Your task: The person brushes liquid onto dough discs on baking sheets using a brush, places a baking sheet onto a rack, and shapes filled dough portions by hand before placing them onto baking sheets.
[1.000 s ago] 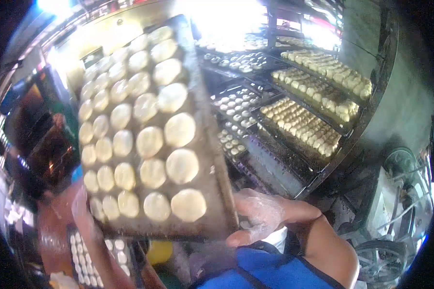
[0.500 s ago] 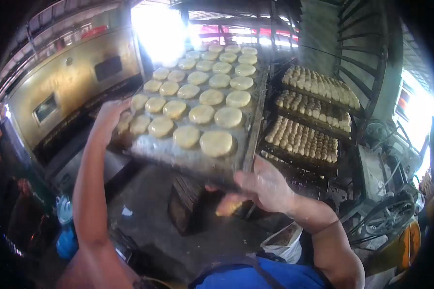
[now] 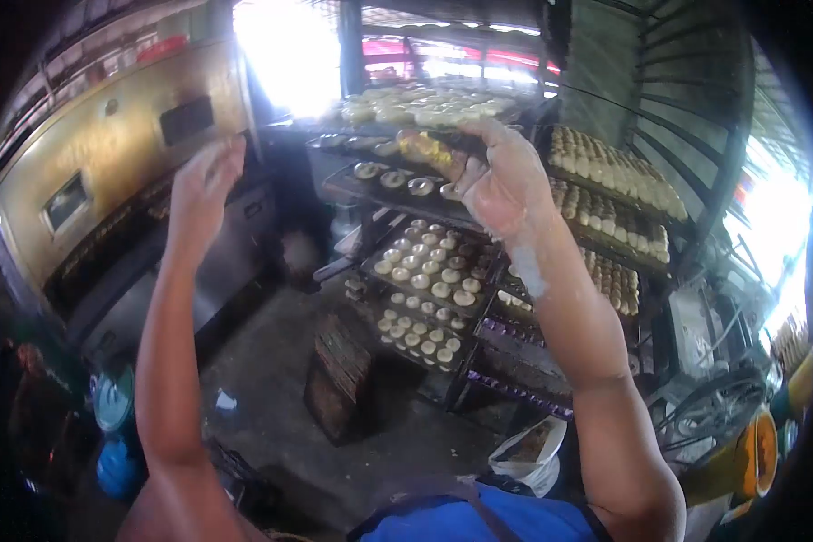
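A metal baking tray of flat, pale dough rounds rests at the top of a rack, blurred. My left hand is raised in the air left of the rack, fingers loosely bent and slightly apart, with nothing in it. My right hand is raised in front of the rack, just below the tray's near right side and apart from it. Its thumb and fingers are spread. Yellow, wet-looking matter shows at its fingers; blur hides its exact nature. Pale residue marks the wrist.
Lower shelves hold trays of small dough rounds. To the right, another rack carries trays of closely packed dough pieces. An oven stands left. A dark slatted block, a white sack and a wheeled machine occupy the floor.
The tray has moved from both my hands up and away onto the rack top. Both hands have let go, and the right hand has risen. The lower shelves now show.
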{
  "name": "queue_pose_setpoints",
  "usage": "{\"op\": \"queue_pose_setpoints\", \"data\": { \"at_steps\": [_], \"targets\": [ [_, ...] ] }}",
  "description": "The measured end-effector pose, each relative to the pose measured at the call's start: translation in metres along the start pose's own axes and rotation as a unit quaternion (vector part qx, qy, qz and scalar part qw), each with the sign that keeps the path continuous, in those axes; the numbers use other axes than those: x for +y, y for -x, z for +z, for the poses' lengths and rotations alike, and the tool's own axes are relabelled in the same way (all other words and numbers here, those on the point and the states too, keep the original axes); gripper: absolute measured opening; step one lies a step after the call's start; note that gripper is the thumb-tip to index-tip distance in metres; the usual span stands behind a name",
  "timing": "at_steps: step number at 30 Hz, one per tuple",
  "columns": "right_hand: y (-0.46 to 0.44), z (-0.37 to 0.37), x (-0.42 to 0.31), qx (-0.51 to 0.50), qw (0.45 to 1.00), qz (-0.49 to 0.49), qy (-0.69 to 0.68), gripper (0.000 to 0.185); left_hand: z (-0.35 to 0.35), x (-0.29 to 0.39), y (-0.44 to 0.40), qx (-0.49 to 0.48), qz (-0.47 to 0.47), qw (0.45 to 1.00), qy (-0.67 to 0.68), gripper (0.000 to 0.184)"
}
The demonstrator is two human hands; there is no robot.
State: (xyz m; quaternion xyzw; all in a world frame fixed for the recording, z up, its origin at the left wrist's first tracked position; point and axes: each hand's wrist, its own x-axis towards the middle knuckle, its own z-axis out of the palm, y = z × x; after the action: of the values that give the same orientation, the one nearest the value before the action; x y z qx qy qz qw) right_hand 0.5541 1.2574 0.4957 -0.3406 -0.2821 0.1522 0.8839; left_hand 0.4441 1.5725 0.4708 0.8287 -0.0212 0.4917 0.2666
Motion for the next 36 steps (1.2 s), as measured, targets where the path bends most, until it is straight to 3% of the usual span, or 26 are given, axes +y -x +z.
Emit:
{"op": "queue_pose_setpoints", "data": {
  "at_steps": [2, 3, 5, 6, 8, 10, 12, 14, 15, 16, 18, 19, 22, 23, 25, 26, 27, 28, 29, 30, 32, 33, 34, 35, 36],
  "targets": [
    [-0.023, -0.017, 0.005, 0.003, 0.999, -0.005, -0.039, 0.016, -0.012, 0.008, 0.059, -0.018, -0.05, 0.999, -0.008, 0.035],
    [-0.033, -0.032, 0.008, -0.015, 0.97, -0.117, 0.213, 0.017, -0.019, 0.015, 0.088, -0.04, -0.095, 0.995, -0.009, 0.032],
    [-0.05, -0.063, 0.009, -0.089, 0.847, -0.268, 0.451, 0.019, -0.035, 0.027, 0.153, -0.029, -0.159, 0.987, -0.024, 0.03],
    [-0.052, -0.07, 0.012, -0.104, 0.827, -0.295, 0.467, 0.019, -0.047, 0.04, 0.195, -0.028, -0.202, 0.979, -0.022, 0.028],
    [-0.044, -0.08, 0.02, -0.144, 0.852, -0.277, 0.421, 0.021, -0.071, 0.083, 0.274, 0.02, -0.297, 0.952, -0.065, 0.027],
    [-0.038, -0.09, 0.029, -0.179, 0.869, -0.264, 0.379, 0.022, -0.092, 0.143, 0.348, 0.071, -0.334, 0.932, -0.124, 0.03],
    [-0.035, -0.095, 0.039, -0.218, 0.874, -0.263, 0.345, 0.023, -0.102, 0.226, 0.429, 0.16, -0.421, 0.875, -0.176, 0.032],
    [-0.021, -0.082, 0.056, -0.269, 0.88, -0.262, 0.29, 0.024, -0.098, 0.314, 0.495, 0.281, -0.465, 0.788, -0.29, 0.028],
    [-0.009, -0.073, 0.062, -0.297, 0.883, -0.259, 0.256, 0.025, -0.096, 0.366, 0.524, 0.271, -0.506, 0.728, -0.374, 0.03],
    [0.008, -0.062, 0.068, -0.328, 0.884, -0.253, 0.217, 0.025, -0.082, 0.413, 0.542, 0.36, -0.56, 0.644, -0.377, 0.032],
    [0.054, -0.037, 0.078, -0.412, 0.875, -0.219, 0.128, 0.027, -0.062, 0.494, 0.609, 0.412, -0.563, 0.514, -0.5, 0.039],
    [0.08, -0.023, 0.085, -0.459, 0.865, -0.186, 0.085, 0.027, -0.048, 0.53, 0.654, 0.429, -0.589, 0.416, -0.545, 0.041],
    [0.18, 0.023, 0.142, -0.611, 0.79, 0.015, 0.053, 0.029, 0.008, 0.58, 0.69, 0.595, -0.65, 0.304, -0.363, 0.038],
    [0.223, 0.031, 0.188, -0.64, 0.748, 0.082, 0.153, 0.031, 0.016, 0.582, 0.711, 0.602, -0.647, 0.335, -0.326, 0.036],
    [0.309, 0.047, 0.279, -0.698, 0.59, 0.176, 0.364, 0.041, 0.032, 0.566, 0.714, 0.626, -0.604, 0.468, -0.159, 0.036],
    [0.348, 0.039, 0.292, -0.74, 0.525, 0.055, 0.417, 0.052, 0.033, 0.554, 0.7, 0.614, -0.623, 0.472, -0.108, 0.039],
    [0.374, 0.031, 0.327, -0.748, 0.45, -0.036, 0.487, 0.054, 0.041, 0.541, 0.728, 0.581, -0.603, 0.541, -0.07, 0.048],
    [0.393, 0.026, 0.334, -0.753, 0.435, -0.039, 0.492, 0.052, 0.047, 0.524, 0.736, 0.592, -0.59, 0.548, -0.026, 0.055],
    [0.408, 0.033, 0.332, -0.74, 0.414, 0.1, 0.521, 0.054, 0.042, 0.517, 0.713, 0.544, -0.639, 0.544, -0.01, 0.058],
    [0.418, 0.037, 0.332, -0.734, 0.423, 0.099, 0.521, 0.054, 0.043, 0.51, 0.701, 0.574, -0.627, 0.527, -0.009, 0.059],
    [0.421, 0.034, 0.33, -0.709, 0.529, 0.142, 0.443, 0.056, 0.035, 0.503, 0.705, 0.609, -0.571, 0.545, 0.077, 0.058],
    [0.425, 0.05, 0.286, -0.614, 0.575, 0.356, 0.407, 0.054, 0.03, 0.499, 0.701, 0.594, -0.572, 0.559, 0.085, 0.058],
    [0.429, 0.057, 0.278, -0.601, 0.588, 0.352, 0.411, 0.054, 0.028, 0.496, 0.698, 0.63, -0.559, 0.53, 0.1, 0.058],
    [0.433, 0.063, 0.276, -0.636, 0.575, 0.167, 0.488, 0.053, 0.03, 0.498, 0.697, 0.665, -0.548, 0.495, 0.111, 0.058],
    [0.436, 0.058, 0.277, -0.644, 0.534, -0.015, 0.547, 0.051, 0.035, 0.502, 0.702, 0.652, -0.559, 0.5, 0.111, 0.058]
  ]
}}
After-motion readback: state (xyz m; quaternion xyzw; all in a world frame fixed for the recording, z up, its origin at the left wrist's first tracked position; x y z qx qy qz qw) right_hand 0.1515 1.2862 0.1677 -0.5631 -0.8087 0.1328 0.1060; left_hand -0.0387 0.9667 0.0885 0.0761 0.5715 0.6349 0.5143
